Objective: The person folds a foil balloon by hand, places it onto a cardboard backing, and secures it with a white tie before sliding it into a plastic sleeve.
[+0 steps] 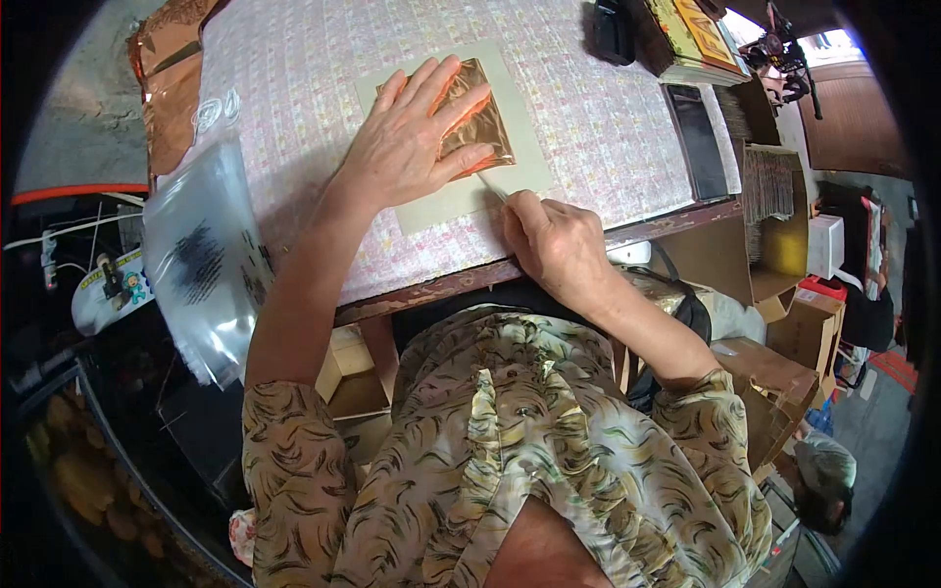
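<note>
My left hand (400, 145) lies flat with spread fingers on a shiny copper-coloured foil sheet (480, 129), pressing it against a beige square card (429, 212). The fingers hide much of the foil's left part. Close to the table's front edge, my right hand (561, 245) is closed around a thin pointed tool (487, 182). Its slim tip reaches the card just below the foil's lower edge and my left thumb. My right fist covers the rest of the tool, so its exact kind does not show.
Patterned cloth covers the table (304, 78). Clear plastic sheets (201, 265) hang over its left edge, below more copper foil (174, 103). At right are a dark flat phone-like object (694, 142), a black tray (613, 34) and a stacked pile (686, 39). Cardboard boxes (804, 338) stand beyond.
</note>
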Demonstrator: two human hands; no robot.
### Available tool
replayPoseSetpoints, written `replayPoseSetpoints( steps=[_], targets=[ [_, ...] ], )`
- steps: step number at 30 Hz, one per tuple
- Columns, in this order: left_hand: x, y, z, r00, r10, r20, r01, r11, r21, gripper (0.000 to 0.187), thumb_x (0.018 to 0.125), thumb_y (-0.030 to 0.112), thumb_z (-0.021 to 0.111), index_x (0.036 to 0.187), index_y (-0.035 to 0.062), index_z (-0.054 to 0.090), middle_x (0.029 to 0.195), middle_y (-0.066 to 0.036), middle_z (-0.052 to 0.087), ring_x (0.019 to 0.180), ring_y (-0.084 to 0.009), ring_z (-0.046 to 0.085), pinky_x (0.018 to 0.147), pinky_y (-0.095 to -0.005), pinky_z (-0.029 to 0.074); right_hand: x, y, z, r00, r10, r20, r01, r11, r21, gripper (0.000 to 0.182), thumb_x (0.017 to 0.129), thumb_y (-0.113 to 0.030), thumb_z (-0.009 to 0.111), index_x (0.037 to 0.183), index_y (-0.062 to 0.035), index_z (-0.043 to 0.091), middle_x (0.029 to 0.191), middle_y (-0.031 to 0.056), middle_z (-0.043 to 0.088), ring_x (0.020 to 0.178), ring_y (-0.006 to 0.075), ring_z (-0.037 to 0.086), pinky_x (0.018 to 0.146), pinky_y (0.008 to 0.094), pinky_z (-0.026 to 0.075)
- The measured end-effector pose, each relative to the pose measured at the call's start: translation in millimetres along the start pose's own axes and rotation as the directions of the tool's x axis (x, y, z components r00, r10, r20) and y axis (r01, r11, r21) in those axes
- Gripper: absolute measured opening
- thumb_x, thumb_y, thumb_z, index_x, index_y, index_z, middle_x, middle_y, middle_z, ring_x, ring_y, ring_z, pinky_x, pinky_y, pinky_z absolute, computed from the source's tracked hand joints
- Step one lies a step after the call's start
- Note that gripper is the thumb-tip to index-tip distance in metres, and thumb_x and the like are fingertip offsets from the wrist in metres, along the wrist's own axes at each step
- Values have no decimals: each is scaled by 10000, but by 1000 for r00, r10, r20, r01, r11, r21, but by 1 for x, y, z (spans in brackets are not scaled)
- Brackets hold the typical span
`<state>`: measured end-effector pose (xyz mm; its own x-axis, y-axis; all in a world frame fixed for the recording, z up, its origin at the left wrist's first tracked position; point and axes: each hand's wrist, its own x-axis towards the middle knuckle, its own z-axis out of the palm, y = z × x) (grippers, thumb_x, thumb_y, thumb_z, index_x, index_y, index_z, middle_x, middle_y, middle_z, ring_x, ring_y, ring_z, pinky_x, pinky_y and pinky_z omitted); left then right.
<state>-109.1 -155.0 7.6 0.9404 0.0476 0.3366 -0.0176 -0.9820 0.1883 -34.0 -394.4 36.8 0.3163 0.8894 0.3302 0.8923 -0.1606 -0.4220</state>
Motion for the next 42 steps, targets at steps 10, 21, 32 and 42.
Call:
replayPoseSetpoints(
  steps=[10,21,32,42],
  targets=[
    [1,1,1,999,-37,14,37,999,4,749,950,681,597,1543,229,522,1625,-206,391,1516,-370,349,1246,-557,256,1,11,-12,993,43,106,-50,997,56,167,881,-32,716,993,-46,593,680,130,658,602,325,684,547,424,537],
    [1,3,2,996,-71,60,71,997,1,774,934,694,607,1570,269,484,1654,-181,356,1538,-348,315,1269,-546,228,24,27,-55,969,-222,110,239,954,-180,251,825,-135,794,1055,-85,706,1038,34,726,1002,220,642,890,379,433],
    [1,3,0,997,-56,53,57,998,-11,779,928,678,625,1559,238,501,1632,-200,382,1528,-357,329,1258,-557,238,12,27,-60,962,23,271,-76,980,185,147,872,-25,754,986,-38,663,981,116,732,825,325,677,731,407,524],
    [2,4,-3,995,-72,71,76,996,-43,821,888,675,677,1567,253,488,1641,-188,366,1529,-353,322,1256,-555,245,32,54,-37,914,-287,287,329,938,-108,191,900,-162,780,1042,-122,659,1425,-74,662,1461,273,488,1260,579,249]
  ],
)
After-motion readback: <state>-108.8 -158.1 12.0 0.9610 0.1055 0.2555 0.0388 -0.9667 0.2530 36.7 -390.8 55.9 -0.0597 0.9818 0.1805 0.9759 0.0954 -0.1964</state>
